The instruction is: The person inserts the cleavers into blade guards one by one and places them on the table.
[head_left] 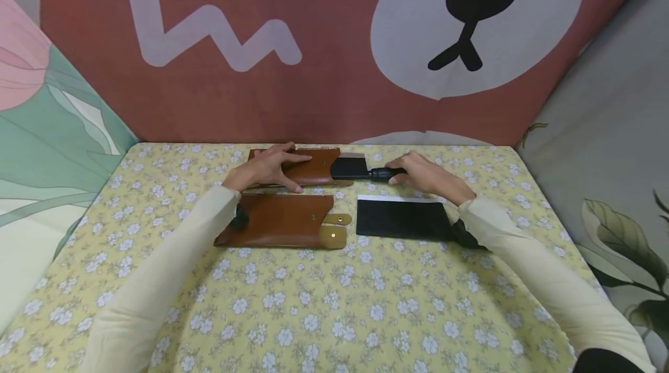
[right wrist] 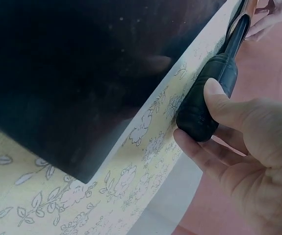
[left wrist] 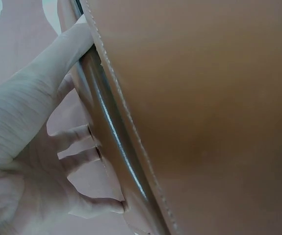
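Note:
On the far sheath, a brown leather one (head_left: pixel 319 167), my left hand (head_left: pixel 270 167) rests with fingers spread and thumb at its near edge. A black cleaver (head_left: pixel 350 167) is partly inside this sheath, the rest of its blade showing at the right opening. My right hand (head_left: pixel 420 172) holds the end of its black handle (right wrist: pixel 202 98), thumb on one side and fingers on the other. Nearer lies a second brown sheath (head_left: pixel 282 219), its stitched edge large in the left wrist view. A second cleaver (head_left: pixel 402 219) lies right of it, its handle partly hidden by the right sleeve.
A yellow flowered cloth (head_left: pixel 313 315) covers the table. Behind its far edge stands a reddish-brown printed backdrop (head_left: pixel 251 106). The near sheath has two tan snap straps (head_left: pixel 333 236) at its right end. Printed fabric also hangs at both sides.

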